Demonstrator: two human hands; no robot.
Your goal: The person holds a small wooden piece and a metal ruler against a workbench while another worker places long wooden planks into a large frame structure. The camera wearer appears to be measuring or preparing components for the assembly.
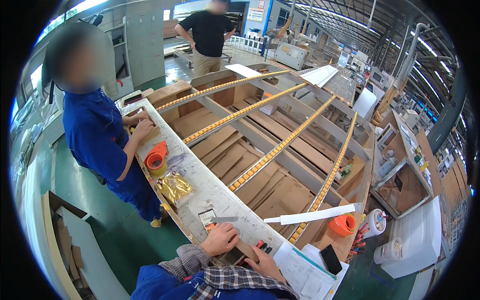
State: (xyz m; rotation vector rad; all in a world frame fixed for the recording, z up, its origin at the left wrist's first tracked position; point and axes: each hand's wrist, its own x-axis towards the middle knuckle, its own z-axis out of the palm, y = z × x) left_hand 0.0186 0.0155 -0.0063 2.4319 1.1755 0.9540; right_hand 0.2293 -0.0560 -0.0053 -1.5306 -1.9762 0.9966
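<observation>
Nearest to us are a plaid sleeve and blue workwear, below the near edge of the white tabletop. At that edge, toward its right end, we find a brown strip held slantwise between two bare hands: the left hand has its fingers curled narrowly over the farther end, and the right hand grips the nearer end. Just beyond the left hand we note a flat grey piece; whether the fingers touch it we cannot tell. Beside it lies a small printed card. Farther left along the near edge we see a gold foil packet, then an orange tape dispenser. At the right end we observe papers and a dark phone. Yellow roller tracks run out from the far edge, a white strip lying across one. At the left end we see a co-worker in blue, both hands over the tabletop.
</observation>
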